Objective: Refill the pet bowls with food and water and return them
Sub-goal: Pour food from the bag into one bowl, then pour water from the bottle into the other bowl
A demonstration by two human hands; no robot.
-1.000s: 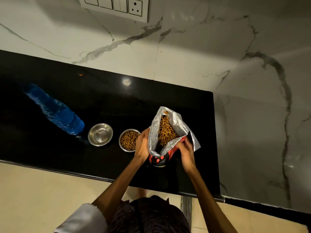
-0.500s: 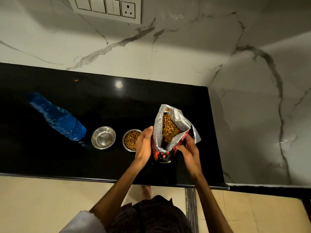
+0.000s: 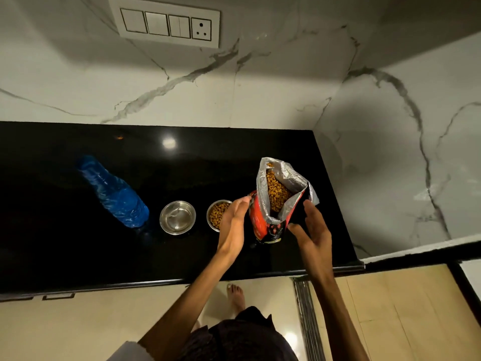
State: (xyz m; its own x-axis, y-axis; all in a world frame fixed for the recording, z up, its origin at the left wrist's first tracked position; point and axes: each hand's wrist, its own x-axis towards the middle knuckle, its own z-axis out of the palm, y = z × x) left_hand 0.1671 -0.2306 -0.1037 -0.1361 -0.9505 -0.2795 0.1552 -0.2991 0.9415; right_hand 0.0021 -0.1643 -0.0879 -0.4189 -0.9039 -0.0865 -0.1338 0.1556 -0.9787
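A black worktop [image 3: 78,243] is carrying a blue bottle [image 3: 114,194], steel bowls [image 3: 177,217], and a red, silver-lined bag [image 3: 265,222] showing tan kibble [image 3: 276,194].

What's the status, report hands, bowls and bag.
Left hand open, touching red kibble bag; right hand open beside it. Steel bowl of kibble filled; other steel bowl without kibble. Blue plastic bottle untouched.

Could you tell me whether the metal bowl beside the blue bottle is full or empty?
Empty bowl: its bare steel bottom shows.

Dim warm light; lamp glare spot on glossy black countertop [image 3: 78,243], soft shadows across marble wall [image 3: 286,87], wide-angle edge bending, sharp focus.
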